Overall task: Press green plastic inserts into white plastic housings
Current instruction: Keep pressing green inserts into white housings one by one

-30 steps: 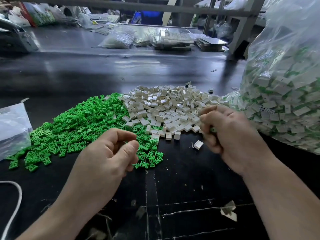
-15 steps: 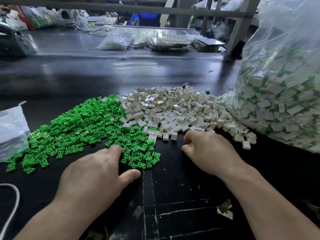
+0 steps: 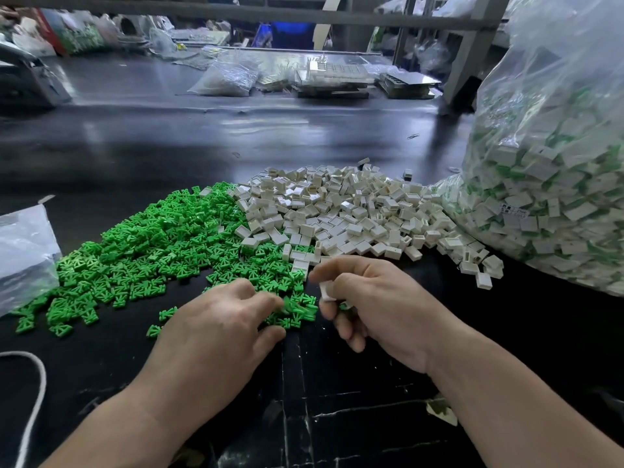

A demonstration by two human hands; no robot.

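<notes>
Right hand [image 3: 381, 305] pinches one white housing [image 3: 327, 289]; left hand [image 3: 219, 329] touches with bent fingers the five o'clock edge of the green insert pile [image 3: 162, 241]; I cannot tell if it holds one.

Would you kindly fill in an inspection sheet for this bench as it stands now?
Surface: black table, glossy, scratched near the front.
Job's things: green inserts heaped left, white housings heaped beside them, the piles touching; big bag at right holds white and green parts.
Clutter: small bag at the left edge; paper scraps by the right forearm.
Hands: left hand has its fingers in the inserts' near edge, grip unclear; right hand pinches one housing.
Cables: white cord at lower left.
Surroundings: bags and trays across the table; grey frame behind.
</notes>
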